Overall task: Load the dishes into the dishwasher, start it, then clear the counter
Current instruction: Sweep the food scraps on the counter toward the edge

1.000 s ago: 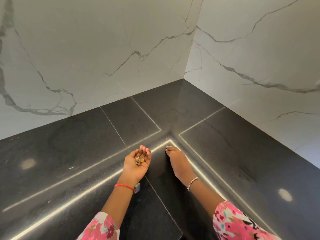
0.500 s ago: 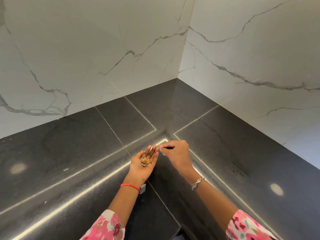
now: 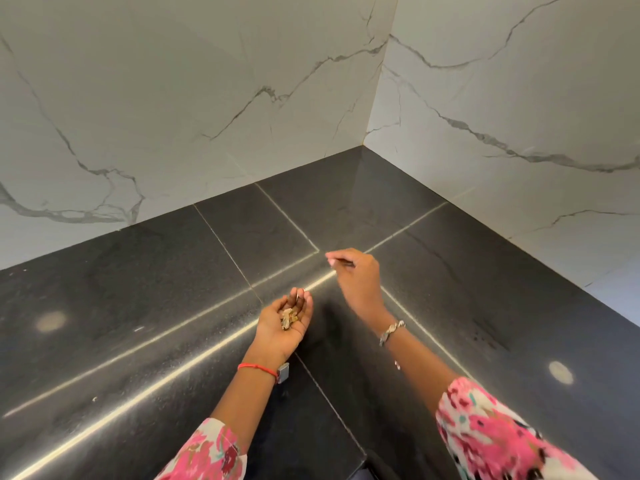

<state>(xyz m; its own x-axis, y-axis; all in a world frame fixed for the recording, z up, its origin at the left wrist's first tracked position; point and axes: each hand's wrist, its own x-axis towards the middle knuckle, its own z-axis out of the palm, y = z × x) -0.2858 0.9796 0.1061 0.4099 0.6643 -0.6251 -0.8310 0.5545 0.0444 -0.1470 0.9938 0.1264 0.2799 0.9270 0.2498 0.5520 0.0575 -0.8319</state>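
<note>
Since half a second ago we have lifted our right hand (image 3: 356, 282) away from the left one and carried it toward the back corner; before, its fingertips were just beside the left palm, and now the two hands are apart. Our left hand (image 3: 285, 323) has stayed nearly in the same place, palm up.

We keep the left hand cupped, with the fingers curled a little upward, and in its hollow lie some small scraps (image 3: 288, 317), brownish and yellowish; we cannot tell what they are exactly. It holds them loosely like a small bowl, not in a fist. On this wrist there is a red thread (image 3: 258, 368) and a small grey tag beside it.

Our right hand hovers above the black counter (image 3: 121, 306), over the place where the pale joint lines meet. Its thumb and fingers are pressed together at the tips, as in a pinch. Whether something is between them we cannot tell, because it is too small and a little blurred. A silver bracelet (image 3: 391, 332) hangs on this wrist.

Both arms wear pink flowered sleeves (image 3: 485, 431). Behind the counter two white marble walls (image 3: 173, 98) with grey veins meet in a corner. Two round reflections of light shine on the stone, one at the left and one at the right.
</note>
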